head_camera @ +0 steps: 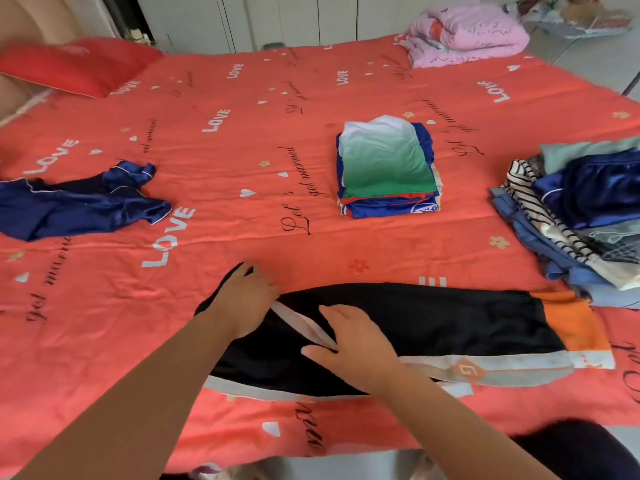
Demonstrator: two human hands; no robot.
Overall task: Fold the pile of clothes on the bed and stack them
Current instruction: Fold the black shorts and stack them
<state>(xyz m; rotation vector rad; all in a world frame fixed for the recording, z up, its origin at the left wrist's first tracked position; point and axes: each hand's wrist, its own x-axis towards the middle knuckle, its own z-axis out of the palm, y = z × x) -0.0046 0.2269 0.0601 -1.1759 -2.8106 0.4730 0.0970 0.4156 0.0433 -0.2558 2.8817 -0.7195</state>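
A black garment (433,320) with orange, white and grey trim lies flat near the front edge of the bed. My left hand (242,299) presses flat on its left end. My right hand (356,341) rests on its middle beside a white stripe, fingers straight. A neat stack of folded clothes (386,168), green-and-white piece on top, sits mid-bed. An unfolded pile (581,216) of striped, blue and teal clothes lies at the right edge. A dark blue satin garment (79,202) lies crumpled at the left.
The bed is covered by a coral-red sheet (242,140) printed with "LOVE". A red pillow (76,64) lies at the far left corner. A pink quilt (467,32) is bundled at the far right corner. White cupboards stand behind the bed.
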